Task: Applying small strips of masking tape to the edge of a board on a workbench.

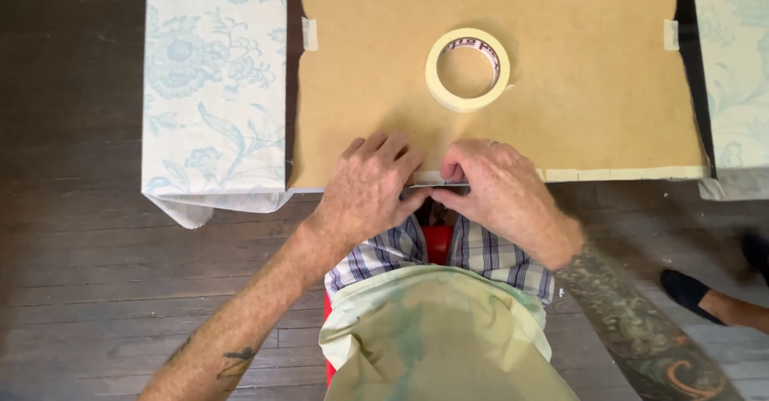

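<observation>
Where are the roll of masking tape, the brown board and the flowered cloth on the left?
roll of masking tape (436, 80), head view, left side of ring.
brown board (593, 88), head view, bare surface.
flowered cloth (212, 80), head view, middle of fabric.

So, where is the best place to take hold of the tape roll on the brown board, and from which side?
Probably from above. The tape roll lies flat on the brown board with its hole facing up, apart from both hands. One finger could go into the hole and the thumb on the outer wall, pinching the near side of the ring. Nothing blocks that side.
</observation>
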